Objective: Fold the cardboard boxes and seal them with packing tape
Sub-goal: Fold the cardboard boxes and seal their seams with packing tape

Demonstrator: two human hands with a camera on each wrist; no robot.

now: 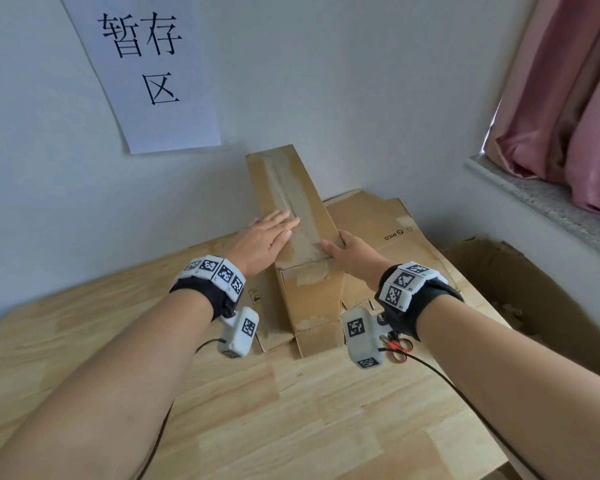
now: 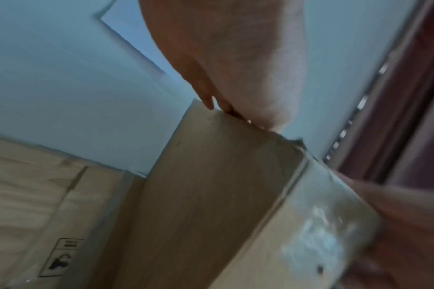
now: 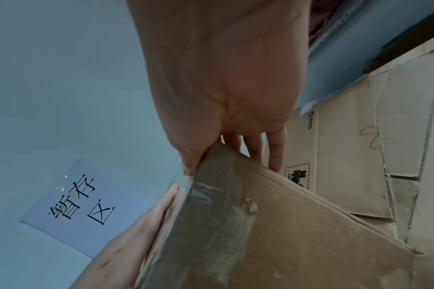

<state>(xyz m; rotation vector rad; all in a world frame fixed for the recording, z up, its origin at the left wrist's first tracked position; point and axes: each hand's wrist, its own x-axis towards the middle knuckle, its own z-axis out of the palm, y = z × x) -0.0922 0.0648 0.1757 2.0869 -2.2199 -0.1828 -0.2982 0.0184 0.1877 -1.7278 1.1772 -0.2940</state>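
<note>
The long cardboard box (image 1: 293, 202) stands on flattened cardboard (image 1: 388, 233) on the wooden bench (image 1: 291, 410). The left hand (image 1: 264, 240) lies flat, fingers straight, on its taped top. The right hand (image 1: 352, 249) grips the box's right edge, thumb on top

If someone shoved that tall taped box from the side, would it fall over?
Probably. The taped box is long and narrow, so it likely tips sideways easily. Both hands, left hand and right hand, steady it. It looks stiff, perhaps light.
</note>
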